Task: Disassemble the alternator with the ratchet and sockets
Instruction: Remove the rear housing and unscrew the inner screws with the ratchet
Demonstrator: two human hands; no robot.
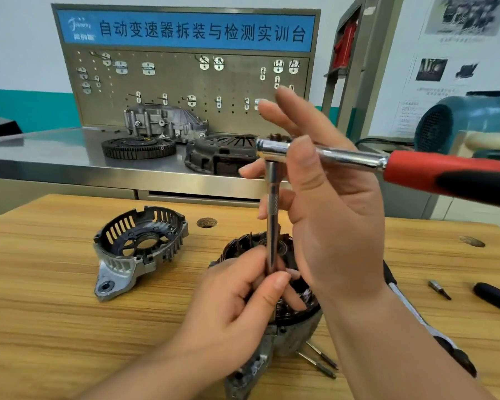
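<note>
Pinching extension (272, 215) above alternator (290, 337), left hand (237, 301), right hand (338, 226) cradling ratchet (445, 174)

Red-handled chrome ratchet (401, 168) runs off right edge; lower end of chrome extension bar (272, 215) is hidden by left hand (243, 307); grey alternator body (296, 337) is mostly covered.

Two bare hands are showing from the wearer's own viewpoint: the left hand (237, 307) and the right hand (338, 226), both with slender fingers (300, 111) and short, neatly trimmed fingernails (280, 280). The left forearm (156, 376) and the right forearm (401, 356) are showing bare as well, uncovered right down to where they are leaving the lower edge of view.
</note>
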